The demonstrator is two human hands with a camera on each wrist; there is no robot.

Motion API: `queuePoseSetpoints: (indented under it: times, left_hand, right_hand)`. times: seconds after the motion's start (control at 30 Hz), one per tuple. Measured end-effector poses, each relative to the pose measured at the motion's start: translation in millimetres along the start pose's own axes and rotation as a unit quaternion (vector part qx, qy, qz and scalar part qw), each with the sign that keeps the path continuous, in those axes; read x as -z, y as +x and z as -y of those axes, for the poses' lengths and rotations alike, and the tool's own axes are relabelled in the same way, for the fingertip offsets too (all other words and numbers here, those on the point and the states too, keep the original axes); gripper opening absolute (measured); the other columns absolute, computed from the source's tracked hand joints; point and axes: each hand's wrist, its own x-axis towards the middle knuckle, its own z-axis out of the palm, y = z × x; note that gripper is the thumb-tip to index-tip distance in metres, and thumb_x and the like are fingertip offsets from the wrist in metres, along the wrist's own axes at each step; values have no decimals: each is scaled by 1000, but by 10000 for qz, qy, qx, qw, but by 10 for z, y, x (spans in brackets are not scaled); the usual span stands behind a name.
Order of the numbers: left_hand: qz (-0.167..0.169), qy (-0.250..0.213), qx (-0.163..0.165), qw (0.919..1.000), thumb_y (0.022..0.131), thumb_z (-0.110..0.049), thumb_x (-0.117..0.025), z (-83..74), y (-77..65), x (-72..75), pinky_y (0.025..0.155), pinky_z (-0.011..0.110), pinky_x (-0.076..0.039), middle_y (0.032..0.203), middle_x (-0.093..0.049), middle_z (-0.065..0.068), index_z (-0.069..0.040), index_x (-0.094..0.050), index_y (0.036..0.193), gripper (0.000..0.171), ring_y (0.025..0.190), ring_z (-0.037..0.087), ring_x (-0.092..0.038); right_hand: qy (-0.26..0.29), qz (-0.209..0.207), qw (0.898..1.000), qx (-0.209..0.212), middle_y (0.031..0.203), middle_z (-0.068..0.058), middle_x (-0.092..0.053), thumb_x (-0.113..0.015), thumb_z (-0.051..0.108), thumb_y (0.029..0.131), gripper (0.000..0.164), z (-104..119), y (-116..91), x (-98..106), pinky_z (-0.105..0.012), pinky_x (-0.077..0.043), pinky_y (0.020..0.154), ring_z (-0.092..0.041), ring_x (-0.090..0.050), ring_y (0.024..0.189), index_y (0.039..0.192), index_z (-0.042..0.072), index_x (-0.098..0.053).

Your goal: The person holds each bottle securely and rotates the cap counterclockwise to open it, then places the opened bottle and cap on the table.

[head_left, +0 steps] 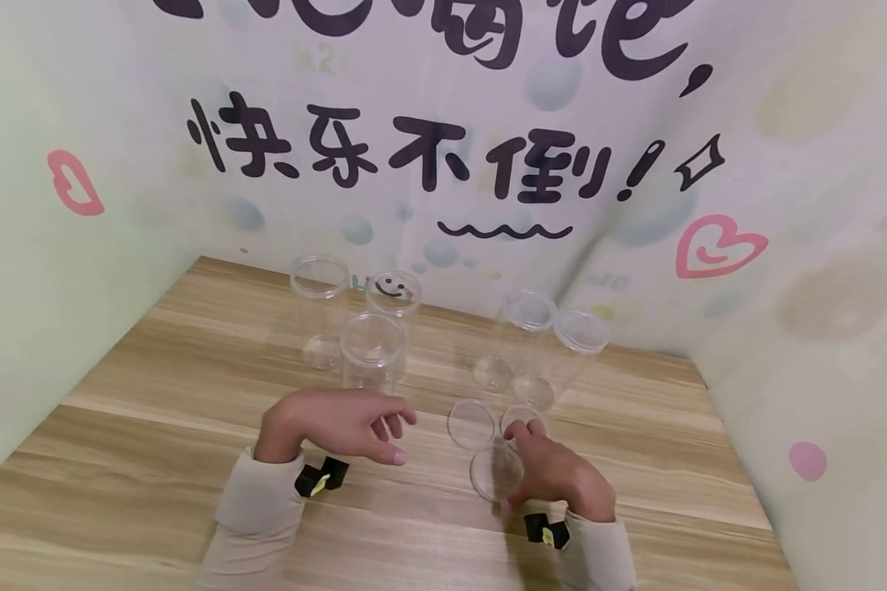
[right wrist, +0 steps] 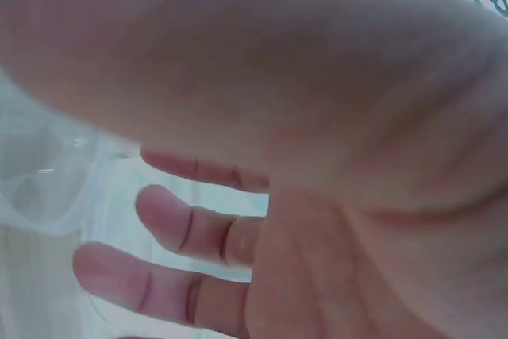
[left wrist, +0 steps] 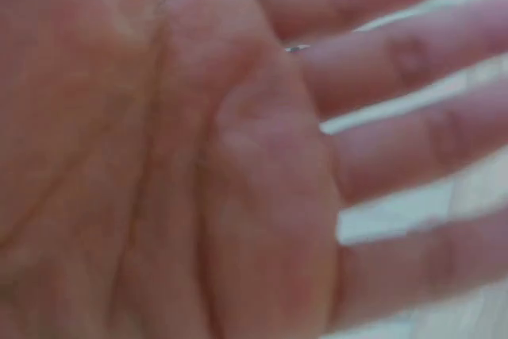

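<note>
My left hand [head_left: 340, 420] hovers above the wooden table, its fingers loosely extended and nothing in its grasp; the left wrist view shows its bare palm and spread fingers. Just behind it stands a clear plastic jar [head_left: 372, 353], with two more clear jars, one at the left [head_left: 320, 304] and one in the middle [head_left: 393, 312]. My right hand [head_left: 554, 474] is over clear round lids, thumb and fingers spread apart. One lid [head_left: 491, 472] lies between its thumb and fingers in the head view. Another lid [head_left: 519, 417] is partly covered by the fingertips, and a third lid [head_left: 471, 423] lies left of them.
Two more clear jars, one [head_left: 521, 336] beside the other [head_left: 572, 349], stand toward the back right of the wooden table [head_left: 414, 533]. A printed backdrop [head_left: 384, 213] with black lettering rises behind, and pale side walls flank the table.
</note>
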Motion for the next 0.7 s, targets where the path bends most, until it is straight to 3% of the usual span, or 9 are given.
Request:
queuePoseSetpoints:
  times: [0.17,0.37,0.53,0.7]
  left_hand:
    - [-250,51,-401,9989,97,-35,-62,-58,178,-73,100,46,-48,133,-58,9,-11,-43,146,58,121,30,-59]
    - [-1057,-149,-507,9930,98,-32,-62,-156,347,-149,103,46,-45,144,-50,11,-12,-34,152,64,129,29,-53]
    - [-1939,-144,-522,9795,96,-31,-64,-217,521,-235,107,48,-43,151,-44,12,-11,-30,154,70,135,27,-48]
    - [-2525,-199,-403,9666,94,-32,-67,-223,716,-325,112,48,-37,158,-34,10,-10,-25,156,78,142,27,-39]
  right_hand:
    - [135,-205,9993,299,125,-13,-50,-94,18,61,81,-39,-52,76,-47,-49,91,-29,-61,106,128,7,-51]
    - [439,-369,9972,479,132,-16,-52,-91,17,67,78,-78,-114,172,-51,-49,94,-37,-59,116,132,3,-51]
    - [537,-591,9953,540,135,-16,-51,-88,16,72,72,-103,-137,217,-50,-51,92,-38,-60,114,132,2,-51]
    - [527,-1001,9923,510,137,-15,-51,-86,21,76,71,-126,-160,243,-49,-51,92,-37,-60,115,135,3,-50]
